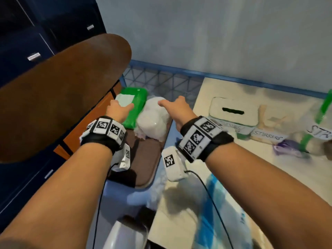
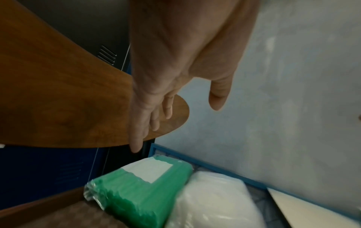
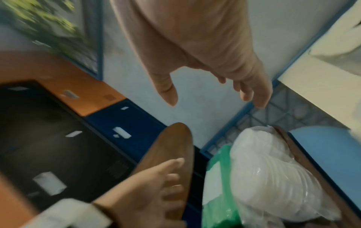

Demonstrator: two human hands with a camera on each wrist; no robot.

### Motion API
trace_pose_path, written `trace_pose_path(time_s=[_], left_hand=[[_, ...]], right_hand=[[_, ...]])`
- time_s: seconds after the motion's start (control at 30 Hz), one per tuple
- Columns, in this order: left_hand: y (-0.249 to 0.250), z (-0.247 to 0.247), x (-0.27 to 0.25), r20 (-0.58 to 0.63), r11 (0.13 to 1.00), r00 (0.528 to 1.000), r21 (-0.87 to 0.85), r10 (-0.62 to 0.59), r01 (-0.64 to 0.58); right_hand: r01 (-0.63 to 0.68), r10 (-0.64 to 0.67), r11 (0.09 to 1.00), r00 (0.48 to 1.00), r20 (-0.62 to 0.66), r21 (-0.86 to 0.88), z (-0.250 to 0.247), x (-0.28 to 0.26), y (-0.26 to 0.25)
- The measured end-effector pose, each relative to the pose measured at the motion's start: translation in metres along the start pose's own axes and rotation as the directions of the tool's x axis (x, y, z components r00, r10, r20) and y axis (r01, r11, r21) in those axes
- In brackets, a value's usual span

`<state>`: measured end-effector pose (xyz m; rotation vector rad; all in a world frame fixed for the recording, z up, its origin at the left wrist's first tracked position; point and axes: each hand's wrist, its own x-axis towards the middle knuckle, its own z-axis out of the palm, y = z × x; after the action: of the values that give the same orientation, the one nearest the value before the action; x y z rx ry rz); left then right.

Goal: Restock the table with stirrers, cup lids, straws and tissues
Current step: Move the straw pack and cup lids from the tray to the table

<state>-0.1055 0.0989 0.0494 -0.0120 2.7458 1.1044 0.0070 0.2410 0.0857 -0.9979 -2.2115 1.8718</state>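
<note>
A green pack of straws [image 1: 138, 97] [image 2: 140, 189] [image 3: 218, 177] lies beside a clear bag of white cup lids [image 1: 152, 123] [image 2: 210, 200] [image 3: 273, 177] on a brown seat [image 1: 143, 159]. My left hand [image 1: 119, 109] [image 2: 170, 114] hovers just over the straw pack, fingers straight and spread, holding nothing. It also shows low in the right wrist view as the left hand [image 3: 156, 185]. My right hand [image 1: 172, 105] [image 3: 213, 98] hangs above the lid bag, thumb and fingers apart and empty. The wrist views show a gap under both hands.
A rounded brown tabletop [image 1: 62, 96] overhangs at the left, close to my left hand. A cream table [image 1: 224, 87] at the right carries a white tissue box [image 1: 231, 110], labelled wooden stirrers [image 1: 265, 123], green straws [image 1: 323, 108] and a blue-printed plastic bag [image 1: 215, 203]. A blue lattice frame [image 1: 161, 76] runs along the wall.
</note>
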Motion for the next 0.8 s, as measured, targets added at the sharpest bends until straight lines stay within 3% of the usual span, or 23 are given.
trace_pose_path(time_s=[0.2,0.37,0.6,0.7,0.8], left_hand=[[-0.025,0.004,0.085,0.04,0.989,0.993,0.108,-0.11,0.105],[-0.055,0.02,0.123,0.082,0.961,0.974,0.203,-0.21,0.19],[-0.075,0.035,0.142,0.117,0.961,0.97,0.202,-0.214,0.188],[-0.078,0.034,0.144,0.209,0.95,0.95,0.258,-0.23,0.173],[-0.087,0.031,0.145,0.344,0.976,0.921,0.176,-0.183,0.128]], right_hand=[[-0.216,0.203,0.958,0.976,-0.083,-0.187,0.063,0.084,0.019],[-0.32,0.304,0.931,0.946,-0.111,-0.178,0.097,0.117,0.043],[-0.354,0.338,0.928,0.932,-0.134,-0.121,0.111,0.134,0.063],[-0.339,0.322,0.934,0.935,-0.148,-0.112,0.109,0.136,0.067],[-0.333,0.323,0.941,0.938,-0.126,-0.065,0.105,0.136,0.069]])
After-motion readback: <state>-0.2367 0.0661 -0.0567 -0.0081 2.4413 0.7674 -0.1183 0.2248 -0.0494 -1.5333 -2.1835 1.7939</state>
